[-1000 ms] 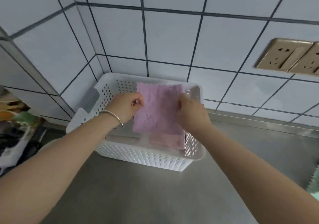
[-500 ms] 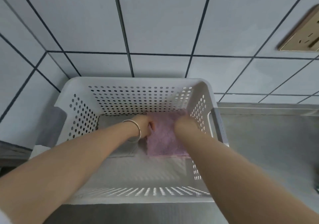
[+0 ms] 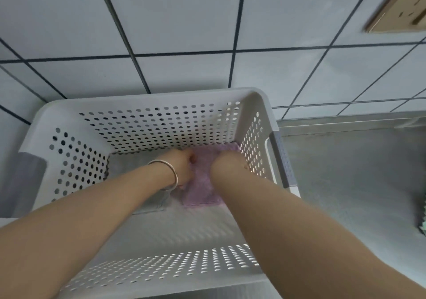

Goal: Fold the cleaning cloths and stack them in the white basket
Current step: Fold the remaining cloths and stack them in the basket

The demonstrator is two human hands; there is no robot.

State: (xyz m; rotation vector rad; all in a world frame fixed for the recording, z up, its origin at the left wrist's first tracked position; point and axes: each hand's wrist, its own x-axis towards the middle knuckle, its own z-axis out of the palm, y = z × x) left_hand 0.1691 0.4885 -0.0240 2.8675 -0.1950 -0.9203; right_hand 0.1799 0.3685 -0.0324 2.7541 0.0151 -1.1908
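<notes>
folded pink cloth lies on floor of white basket, far right corner. left hand fingers curled gripping its left edge; right hand fingers hidden, cannot tell.

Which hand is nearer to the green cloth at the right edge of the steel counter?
Right. The right hand lies on the folded pink cloth by the white perforated basket's right wall, nearest the green cloth; the left hand is further left.
</notes>
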